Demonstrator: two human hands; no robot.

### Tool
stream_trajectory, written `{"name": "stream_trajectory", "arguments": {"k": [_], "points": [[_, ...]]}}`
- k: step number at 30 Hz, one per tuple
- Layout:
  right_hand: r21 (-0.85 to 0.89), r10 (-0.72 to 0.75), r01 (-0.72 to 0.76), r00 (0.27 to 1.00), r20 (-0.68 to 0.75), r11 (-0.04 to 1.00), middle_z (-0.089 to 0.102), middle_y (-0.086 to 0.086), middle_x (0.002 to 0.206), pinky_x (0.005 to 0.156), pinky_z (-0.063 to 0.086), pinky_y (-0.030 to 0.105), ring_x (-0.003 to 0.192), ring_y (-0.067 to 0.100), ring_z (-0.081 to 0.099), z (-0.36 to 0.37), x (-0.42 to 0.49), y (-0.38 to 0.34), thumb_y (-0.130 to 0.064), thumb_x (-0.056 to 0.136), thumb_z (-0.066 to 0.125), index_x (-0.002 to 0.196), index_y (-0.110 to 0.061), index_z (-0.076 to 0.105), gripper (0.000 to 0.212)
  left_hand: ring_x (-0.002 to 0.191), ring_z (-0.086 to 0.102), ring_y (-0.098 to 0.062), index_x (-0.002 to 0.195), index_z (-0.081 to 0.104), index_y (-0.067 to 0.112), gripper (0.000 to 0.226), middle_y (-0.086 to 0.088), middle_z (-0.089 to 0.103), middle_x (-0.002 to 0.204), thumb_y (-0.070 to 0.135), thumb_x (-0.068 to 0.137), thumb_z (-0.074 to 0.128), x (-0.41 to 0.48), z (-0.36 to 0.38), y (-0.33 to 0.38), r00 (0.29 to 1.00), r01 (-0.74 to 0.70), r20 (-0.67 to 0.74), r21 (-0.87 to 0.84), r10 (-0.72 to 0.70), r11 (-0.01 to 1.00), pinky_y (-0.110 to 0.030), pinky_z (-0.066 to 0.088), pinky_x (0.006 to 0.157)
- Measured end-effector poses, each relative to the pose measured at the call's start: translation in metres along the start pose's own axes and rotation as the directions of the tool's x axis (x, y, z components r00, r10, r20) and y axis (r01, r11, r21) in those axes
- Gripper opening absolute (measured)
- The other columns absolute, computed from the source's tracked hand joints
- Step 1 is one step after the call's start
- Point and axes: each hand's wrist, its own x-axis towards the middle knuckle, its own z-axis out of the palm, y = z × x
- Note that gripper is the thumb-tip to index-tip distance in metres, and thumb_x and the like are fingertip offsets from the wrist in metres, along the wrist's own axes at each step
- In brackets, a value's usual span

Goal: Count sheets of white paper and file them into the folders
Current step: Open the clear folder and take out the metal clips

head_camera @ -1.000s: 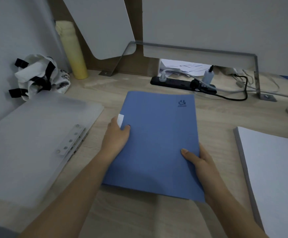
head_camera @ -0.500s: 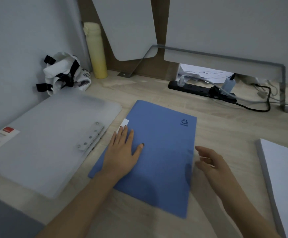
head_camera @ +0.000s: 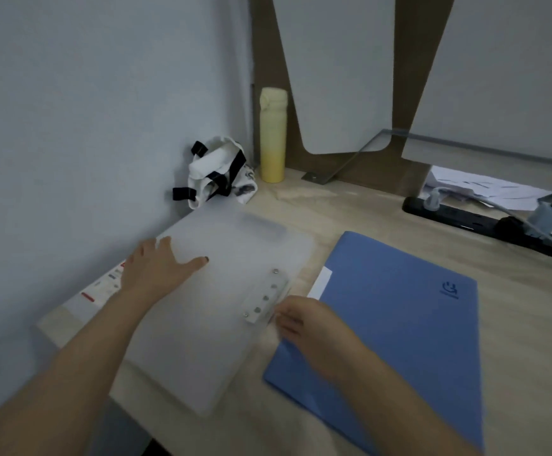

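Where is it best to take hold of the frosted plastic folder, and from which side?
On the frosted folder, probably the right long edge beside the riveted strip, coming from the right: it lies flat, and the right hand is there.

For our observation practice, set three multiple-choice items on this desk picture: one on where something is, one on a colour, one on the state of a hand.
1. Where does the yellow bottle stand?
A. On a folder
B. At the back of the desk, beside the white bag
C. On the floor

2. What colour is the folder with the logo, lying right of the frosted folder?
A. Red
B. Blue
C. Green

3. How is the left hand?
A. Resting on the frosted folder, fingers straight
B. Gripping the bottle
C. Curled in a fist in the air

Answers:
1 B, it stands in the back corner next to the bag.
2 B, its cover is plainly blue.
3 A, palm and straight fingers lie on the frosted cover.
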Motion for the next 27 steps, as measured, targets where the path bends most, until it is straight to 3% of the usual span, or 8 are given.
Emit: {"name": "stream_trajectory", "arguments": {"k": [3, 7, 10, 14, 18, 21, 24, 27], "points": [[-0.037, 0.052, -0.051, 0.999, 0.002, 0.998, 0.057, 0.012, 0.089, 0.084, 0.046, 0.031, 0.079, 0.026, 0.055, 0.02, -0.002, -0.001, -0.009, 0.087, 0.052, 0.093, -0.006, 0.059, 0.009, 0.14, 0.024, -0.034, 0.145, 0.026, 0.008, 0.094, -0.017, 0.029, 0.151, 0.064, 0.076, 0.057, 0.007, -0.002, -0.004, 1.0, 0.016, -0.023, -0.044, -0.017, 0.999, -0.044, 0.023, 0.112], [0.011, 0.037, -0.036, 0.997, -0.064, 0.999, 0.031, 0.001, 0.063, 0.058, 0.034, 0.023, 0.053, 0.012, 0.031, 0.025, 0.001, 0.002, -0.004, 0.087, 0.047, 0.063, -0.017, 0.035, 0.03, 0.133, 0.03, -0.037, 0.139, 0.035, 0.007, 0.093, -0.022, 0.037, 0.142, 0.069, 0.073, 0.056, 0.014, 0.0, -0.002, 0.995, 0.052, -0.081, -0.004, -0.052, 0.999, -0.045, 0.028, 0.107], [0.09, -0.004, 0.013, 0.995, -0.096, 0.996, 0.043, 0.004, 0.074, 0.063, 0.041, 0.028, 0.063, 0.016, 0.042, 0.023, 0.006, 0.003, -0.003, 0.085, 0.045, 0.081, -0.009, 0.045, 0.007, 0.129, 0.033, -0.037, 0.131, 0.042, 0.002, 0.092, -0.024, 0.04, 0.136, 0.071, 0.072, 0.054, 0.015, -0.003, 0.006, 0.992, 0.107, -0.069, -0.016, -0.108, 0.994, -0.044, 0.03, 0.105], [0.08, -0.084, 0.098, 0.983, -0.162, 0.992, 0.051, 0.006, 0.087, 0.065, 0.042, 0.03, 0.076, 0.02, 0.048, 0.013, 0.003, 0.004, -0.002, 0.085, 0.044, 0.094, -0.01, 0.05, 0.014, 0.13, 0.036, -0.039, 0.133, 0.044, -0.003, 0.082, -0.025, 0.04, 0.141, 0.063, 0.084, 0.045, 0.022, -0.018, 0.004, 0.984, 0.148, 0.114, -0.087, -0.138, 0.985, -0.042, 0.032, 0.108], [0.05, -0.204, 0.22, 0.953, -0.225, 0.974, 0.056, -0.002, 0.084, 0.059, 0.046, 0.027, 0.072, 0.019, 0.053, -0.006, -0.006, 0.002, 0.002, 0.087, 0.041, 0.092, -0.029, 0.05, 0.033, 0.135, 0.038, -0.028, 0.145, 0.032, 0.01, 0.066, -0.008, 0.032, 0.152, 0.046, 0.091, 0.049, -0.007, -0.029, 0.007, 0.966, 0.127, 0.256, -0.367, -0.031, 0.922, -0.034, 0.032, 0.102], [0.019, -0.252, 0.269, 0.925, -0.285, 0.963, 0.057, 0.001, 0.119, 0.077, 0.051, 0.037, 0.094, 0.022, 0.06, -0.027, -0.017, 0.005, -0.004, 0.086, 0.046, 0.136, -0.023, 0.038, 0.054, 0.12, 0.047, -0.021, 0.143, 0.036, 0.019, 0.059, -0.002, 0.038, 0.148, 0.042, 0.091, 0.05, -0.036, -0.032, 0.021, 0.977, 0.058, 0.208, -0.502, 0.055, 0.863, -0.029, 0.032, 0.094], [0.007, -0.304, 0.33, 0.878, -0.368, 0.944, 0.049, 0.001, 0.133, 0.089, 0.048, 0.043, 0.108, 0.025, 0.056, -0.059, -0.029, 0.006, -0.011, 0.085, 0.05, 0.143, -0.03, 0.029, 0.065, 0.093, 0.056, -0.008, 0.129, 0.045, 0.023, 0.039, 0.005, 0.056, 0.119, 0.038, 0.094, 0.048, -0.058, -0.034, 0.055, 0.981, -0.019, 0.145, -0.579, 0.126, 0.815, -0.016, 0.036, 0.076], [-0.008, -0.332, 0.366, 0.835, -0.439, 0.931, 0.051, 0.003, 0.13, 0.095, 0.045, 0.044, 0.112, 0.026, 0.054, -0.099, -0.049, 0.006, -0.014, 0.084, 0.052, 0.141, -0.031, 0.033, 0.063, 0.115, 0.053, -0.016, 0.138, 0.04, 0.022, 0.048, 0.003, 0.05, 0.131, 0.038, 0.093, 0.048, -0.074, -0.02, 0.095, 0.969, -0.083, 0.128, -0.63, 0.209, 0.772, -0.026, 0.037, 0.091]]}}
